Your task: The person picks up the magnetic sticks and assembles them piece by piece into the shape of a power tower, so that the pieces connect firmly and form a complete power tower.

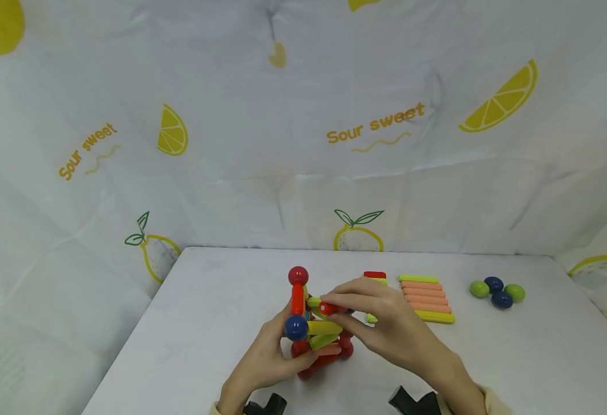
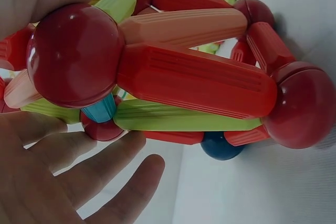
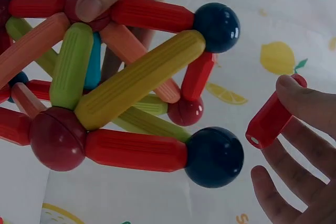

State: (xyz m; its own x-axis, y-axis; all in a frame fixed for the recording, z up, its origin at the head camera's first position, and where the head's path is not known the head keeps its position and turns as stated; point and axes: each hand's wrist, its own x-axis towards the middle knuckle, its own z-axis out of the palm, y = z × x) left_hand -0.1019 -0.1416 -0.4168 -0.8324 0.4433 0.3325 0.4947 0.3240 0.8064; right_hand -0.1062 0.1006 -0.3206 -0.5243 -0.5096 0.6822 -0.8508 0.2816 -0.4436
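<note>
A frame of ribbed rods and balls (image 1: 324,327) is held above the table by my left hand (image 1: 272,354). In the right wrist view the left thumb presses a red ball of the frame, whose near end has two blue balls (image 3: 215,157) and a long yellow rod (image 3: 140,80). The left wrist view shows the left fingers (image 2: 100,174) spread around red balls (image 2: 76,55). My right hand (image 1: 386,323) pinches a short red rod (image 3: 270,121) between thumb and fingers, apart from the blue balls in the right wrist view.
On the white table (image 1: 178,323), a row of orange and yellow-green rods (image 1: 425,300) lies right of centre, beside a partly hidden group of rods (image 1: 374,275). Farther right sit two green and two blue balls (image 1: 501,300). A lemon-printed cloth (image 1: 261,202) hangs behind.
</note>
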